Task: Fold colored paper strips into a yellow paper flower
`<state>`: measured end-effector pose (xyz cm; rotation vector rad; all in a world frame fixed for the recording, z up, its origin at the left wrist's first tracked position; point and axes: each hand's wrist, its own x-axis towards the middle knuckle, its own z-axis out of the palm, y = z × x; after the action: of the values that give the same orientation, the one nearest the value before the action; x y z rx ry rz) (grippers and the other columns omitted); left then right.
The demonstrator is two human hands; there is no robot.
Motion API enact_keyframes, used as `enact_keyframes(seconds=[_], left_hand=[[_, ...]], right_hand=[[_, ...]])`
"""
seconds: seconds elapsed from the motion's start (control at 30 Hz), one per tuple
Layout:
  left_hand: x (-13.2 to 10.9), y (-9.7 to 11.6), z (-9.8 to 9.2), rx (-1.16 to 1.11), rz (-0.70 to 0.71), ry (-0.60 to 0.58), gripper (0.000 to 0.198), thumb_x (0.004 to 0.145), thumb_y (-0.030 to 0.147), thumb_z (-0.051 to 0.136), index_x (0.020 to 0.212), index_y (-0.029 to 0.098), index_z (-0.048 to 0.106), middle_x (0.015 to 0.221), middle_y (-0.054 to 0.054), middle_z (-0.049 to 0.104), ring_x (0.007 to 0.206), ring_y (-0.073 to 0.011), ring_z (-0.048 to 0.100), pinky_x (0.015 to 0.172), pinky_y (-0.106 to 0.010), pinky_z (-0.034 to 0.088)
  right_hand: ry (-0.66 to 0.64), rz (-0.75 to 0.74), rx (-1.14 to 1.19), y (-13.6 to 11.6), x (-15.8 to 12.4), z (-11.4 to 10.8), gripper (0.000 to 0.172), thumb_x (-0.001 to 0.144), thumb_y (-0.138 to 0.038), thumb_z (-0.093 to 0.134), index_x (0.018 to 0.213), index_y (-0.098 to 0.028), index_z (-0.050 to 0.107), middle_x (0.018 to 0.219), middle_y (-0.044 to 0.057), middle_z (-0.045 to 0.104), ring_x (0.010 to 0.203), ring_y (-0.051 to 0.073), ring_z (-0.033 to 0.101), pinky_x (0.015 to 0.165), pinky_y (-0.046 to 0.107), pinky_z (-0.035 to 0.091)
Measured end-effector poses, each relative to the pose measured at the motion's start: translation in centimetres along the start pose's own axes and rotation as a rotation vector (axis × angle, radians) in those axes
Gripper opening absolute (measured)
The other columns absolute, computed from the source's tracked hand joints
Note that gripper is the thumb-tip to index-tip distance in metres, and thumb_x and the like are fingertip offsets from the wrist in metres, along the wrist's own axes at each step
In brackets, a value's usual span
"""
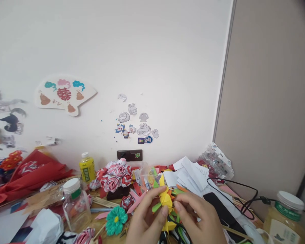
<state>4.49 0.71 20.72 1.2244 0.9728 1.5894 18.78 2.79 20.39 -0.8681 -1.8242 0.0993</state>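
Note:
A yellow folded-paper piece (165, 199) with pointed strips is held up at the lower middle of the view. My left hand (148, 217) pinches it between thumb and fingertips from the left. My right hand (199, 217) has its thumb and fingers closed at the piece's right edge. Below and behind the hands lie black-handled scissors (181, 234) and green and orange paper strips, partly hidden by the fingers. A teal flower (116, 220) with a yellow centre lies just left of my left hand.
A clear jar (77, 210), a yellow bottle (87, 168) and red-and-white paper roses (115, 174) stand to the left. Right of my hands are a black phone (222, 211), a black cable (249, 200), white papers (190, 173) and another jar (284, 220). A wall (152, 51) closes off the back.

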Motion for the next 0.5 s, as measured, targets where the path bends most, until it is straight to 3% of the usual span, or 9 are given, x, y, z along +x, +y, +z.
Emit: enact_keyframes(seconds=[0.13, 0.3, 0.5], left_hand=[[0.11, 0.02, -0.30, 0.007, -0.024, -0.038, 0.035, 0.065, 0.038, 0.075, 0.095, 0.022, 0.070, 0.102, -0.009, 0.070, 0.096, -0.0242, 0.063, 0.080, -0.028, 0.053], [0.28, -0.02, -0.50, 0.020, -0.009, -0.035, 0.036, 0.066, 0.040, 0.073, 0.097, 0.021, 0.070, 0.102, -0.010, 0.069, 0.095, -0.0244, 0.064, 0.079, -0.028, 0.053], [0.31, -0.22, -0.51, 0.016, -0.003, -0.087, 0.034, 0.068, 0.038, 0.072, 0.098, 0.022, 0.069, 0.102, -0.010, 0.069, 0.096, -0.0244, 0.063, 0.078, -0.028, 0.053]], right_hand=[[-0.048, 0.051, 0.055, 0.00, 0.17, -0.17, 0.020, 0.087, -0.029, 0.048, 0.073, -0.021, 0.060, 0.065, -0.001, 0.064, 0.054, 0.011, 0.059, 0.049, 0.015, 0.044], [-0.184, 0.066, 0.102, -0.07, 0.05, -0.36, 0.024, 0.091, -0.030, 0.039, 0.083, -0.022, 0.060, 0.066, -0.001, 0.064, 0.053, 0.011, 0.057, 0.048, 0.016, 0.042], [-0.184, 0.092, 0.064, 0.52, -0.58, 0.03, 0.024, 0.091, -0.032, 0.040, 0.082, -0.020, 0.058, 0.063, 0.000, 0.064, 0.051, 0.012, 0.057, 0.048, 0.016, 0.042]])
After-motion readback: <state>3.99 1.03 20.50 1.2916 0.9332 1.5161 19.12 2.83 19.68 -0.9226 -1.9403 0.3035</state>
